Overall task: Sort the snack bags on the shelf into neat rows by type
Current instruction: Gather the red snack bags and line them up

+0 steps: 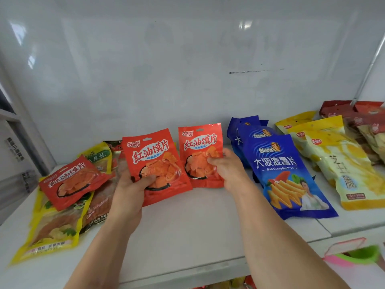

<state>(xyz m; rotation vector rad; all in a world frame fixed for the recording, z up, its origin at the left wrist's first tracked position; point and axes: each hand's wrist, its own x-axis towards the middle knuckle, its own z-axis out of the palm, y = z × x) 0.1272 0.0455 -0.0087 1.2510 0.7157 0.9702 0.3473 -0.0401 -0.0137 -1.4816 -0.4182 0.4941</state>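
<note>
My left hand (130, 189) grips a red snack bag (154, 157) by its lower left part and holds it upright over the white shelf (187, 222). My right hand (228, 168) pinches a second, matching red bag (199, 149) at its right edge, just right of the first. A third red bag (71, 180) lies on a loose pile of yellow bags (52, 228) at the left. To the right, blue chip bags (285, 174) lie in an overlapping row, then yellow cheese-snack bags (341, 161), then dark red bags (358, 117) at the far right.
The white back wall (187, 80) rises right behind the bags. A white upright (12, 142) closes the left side. A pink and green item (358, 253) sits below the shelf's front edge at the lower right. More packets show on the shelf beneath.
</note>
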